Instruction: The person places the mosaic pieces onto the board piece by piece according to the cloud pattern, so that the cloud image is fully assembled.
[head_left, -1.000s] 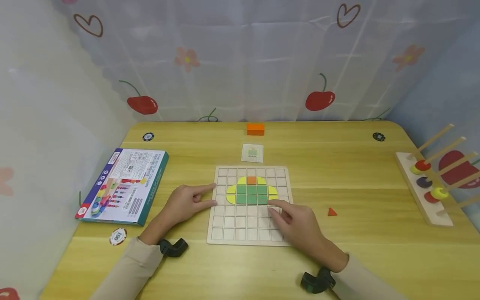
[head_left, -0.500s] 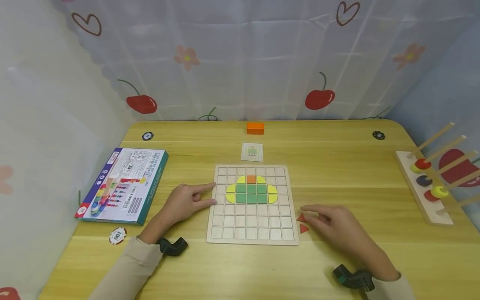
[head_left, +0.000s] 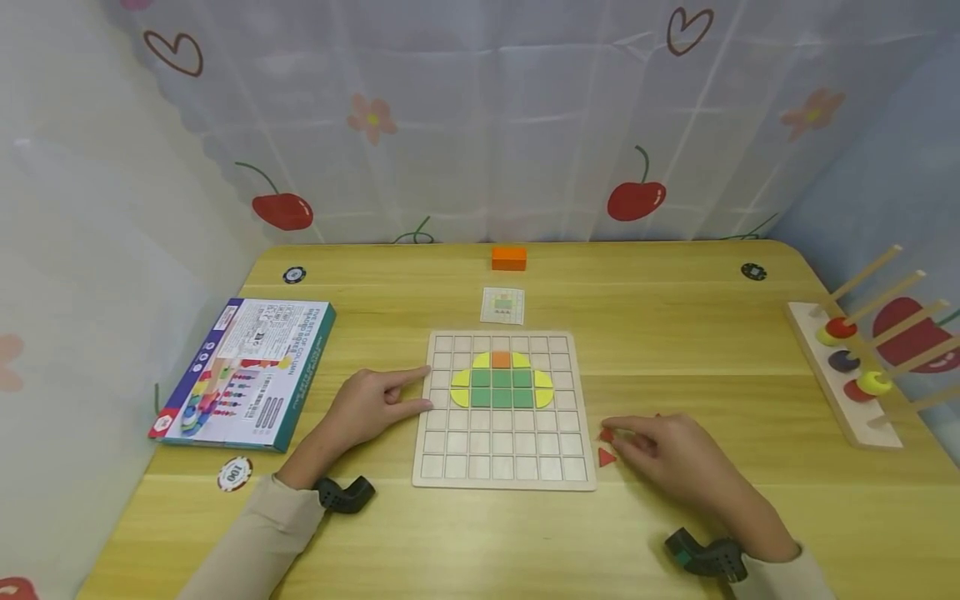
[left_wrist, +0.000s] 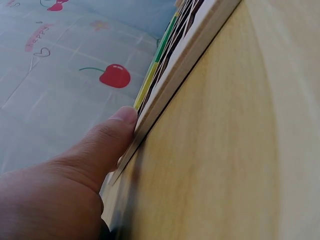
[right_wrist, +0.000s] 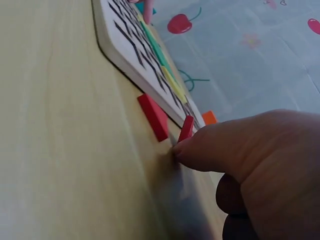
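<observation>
A wooden grid board [head_left: 457, 469] lies on the table in front of me. Green square tiles [head_left: 502, 387], yellow curved tiles [head_left: 459, 397] and one orange square tile [head_left: 501, 359] form a figure on it. My left hand [head_left: 371, 406] touches the board's left edge with index finger and thumb spread straight. Beside the board's right edge, my right hand [head_left: 675, 454] pinches a red triangle tile [right_wrist: 185, 128], tilted up from the table in the right wrist view. A second red triangle tile [head_left: 607, 457] lies flat just nearer to me. Behind the right hand, the tip of another red piece shows.
A small pattern card [head_left: 502, 306] and an orange block [head_left: 508, 259] lie beyond the board. On the left are a boxed toy [head_left: 247, 375] and a poker chip [head_left: 236, 473]. A wooden peg stand [head_left: 843, 375] with beads stands at the right.
My right hand has moved off the board to the right, down to the red triangle tiles, and now tilts one up. The left hand has stayed at the board's edge.
</observation>
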